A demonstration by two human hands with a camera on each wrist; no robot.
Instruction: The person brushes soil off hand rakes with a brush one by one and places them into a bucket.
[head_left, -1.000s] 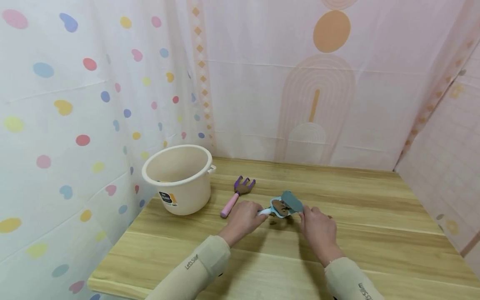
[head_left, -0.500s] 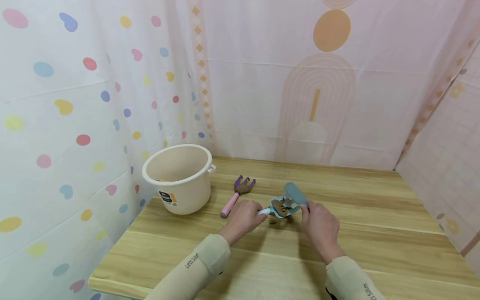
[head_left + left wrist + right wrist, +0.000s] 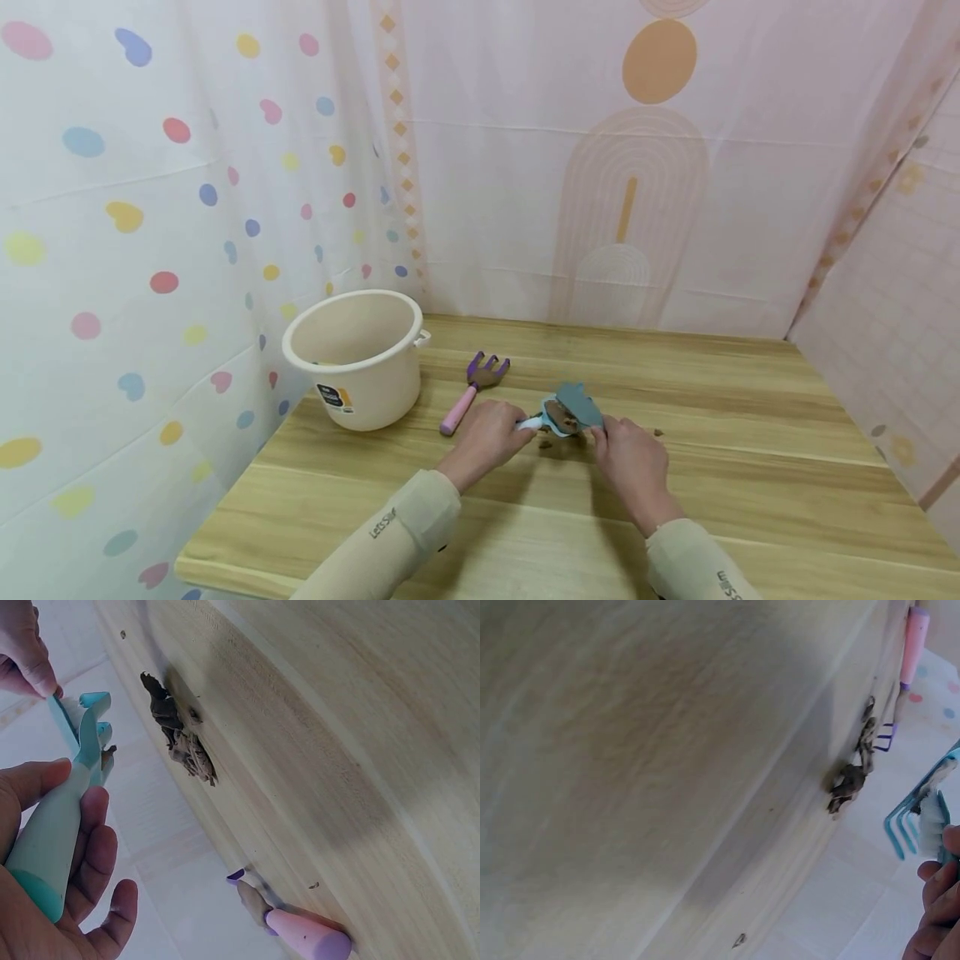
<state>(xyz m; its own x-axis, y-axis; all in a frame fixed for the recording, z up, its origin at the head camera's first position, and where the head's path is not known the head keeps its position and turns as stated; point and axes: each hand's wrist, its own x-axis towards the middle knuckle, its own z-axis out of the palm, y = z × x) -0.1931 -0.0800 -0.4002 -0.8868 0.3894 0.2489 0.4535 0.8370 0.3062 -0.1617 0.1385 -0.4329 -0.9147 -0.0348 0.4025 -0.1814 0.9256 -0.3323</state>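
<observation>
My left hand (image 3: 487, 429) grips the pale handle of a light-blue hand rake (image 3: 52, 832), held above the table with its tines pointing away to the right. Brown mud coats the rake's head. In my right hand (image 3: 636, 454), thumb and fingers pinch a blue-grey scrubbing brush (image 3: 579, 405). Its white bristles (image 3: 931, 825) face down against the rake's head, and its back covers part of the tines in the head view. Dark mud clumps (image 3: 169, 712) lie on the tabletop below the two tools.
A second hand rake (image 3: 459, 410), with pink handle and muddy purple tines, lies left of my left hand. Behind it to the left stands a cream bucket (image 3: 375, 392). Small crumbs (image 3: 739, 941) dot the wooden table (image 3: 750, 467). Patterned curtains (image 3: 487, 167) rise at the back and sides.
The brush was drawn up and to the right half a second ago, baring more of the tines; now it is back down and left over the rake's head. The left hand stays still.
</observation>
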